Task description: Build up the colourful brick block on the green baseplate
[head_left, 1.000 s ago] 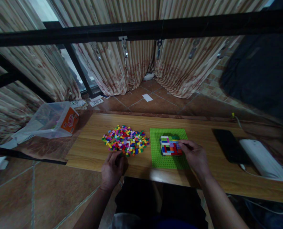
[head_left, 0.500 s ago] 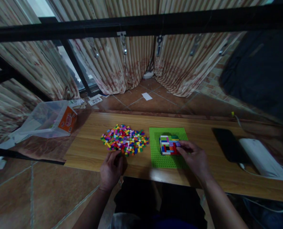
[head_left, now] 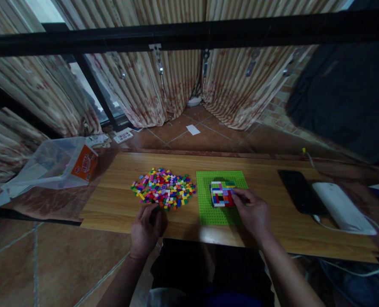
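Note:
A block built of multicoloured toy bricks sits on a green studded baseplate. My right hand reaches in from the right, thumb and fingers pinched at the block's right side, where a small purple building brick shows at the fingertips. Left of the plate lies a loose pile of small bricks in many colours. At the pile's near edge rests my left hand, its fingers curled in. Whatever those fingers may hold is hidden.
The wooden table carries a black phone and a white device with a cable at the right. A clear plastic box with an orange label stands past the left end. A black rail crosses above, before curtains.
The whole view has shifted slightly, so things sit a little further left. Both hands keep nearly the same places, the right at the brick block and the left by the pile.

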`<state>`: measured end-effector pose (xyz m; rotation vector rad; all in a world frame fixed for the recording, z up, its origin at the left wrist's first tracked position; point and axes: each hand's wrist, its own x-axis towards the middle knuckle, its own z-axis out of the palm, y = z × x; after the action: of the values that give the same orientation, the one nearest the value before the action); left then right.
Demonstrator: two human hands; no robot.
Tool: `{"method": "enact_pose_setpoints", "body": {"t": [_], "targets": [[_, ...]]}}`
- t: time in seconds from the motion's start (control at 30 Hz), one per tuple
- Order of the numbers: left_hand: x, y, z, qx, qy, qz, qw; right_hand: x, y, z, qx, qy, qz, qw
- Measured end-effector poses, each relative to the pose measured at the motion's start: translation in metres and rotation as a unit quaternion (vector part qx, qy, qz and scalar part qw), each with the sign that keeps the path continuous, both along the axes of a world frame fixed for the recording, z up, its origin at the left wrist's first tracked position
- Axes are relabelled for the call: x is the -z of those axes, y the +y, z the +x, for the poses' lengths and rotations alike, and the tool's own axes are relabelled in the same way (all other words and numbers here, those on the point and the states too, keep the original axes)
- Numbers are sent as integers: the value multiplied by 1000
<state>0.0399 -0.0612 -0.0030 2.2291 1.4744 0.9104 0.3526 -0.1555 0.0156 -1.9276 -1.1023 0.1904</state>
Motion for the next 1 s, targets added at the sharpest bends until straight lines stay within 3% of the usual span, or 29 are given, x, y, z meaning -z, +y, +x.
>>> {"method": "enact_pose_setpoints", "body": {"t": [0.23,0.53,0.73,1.0], "targets": [[2,0,-1,3,3,7,1000,-3,0,-3,-27,18,27,999],[0,-1,1,0,-8,-2,1000,8,10,8,86,133,58,986],[-2,-1,1,-1,-10,-4,1000,21,25,14,58,120,-4,991],[-1,-4,2,-11,-5,-16,1000,25,26,8,69,133,-10,989]]}}
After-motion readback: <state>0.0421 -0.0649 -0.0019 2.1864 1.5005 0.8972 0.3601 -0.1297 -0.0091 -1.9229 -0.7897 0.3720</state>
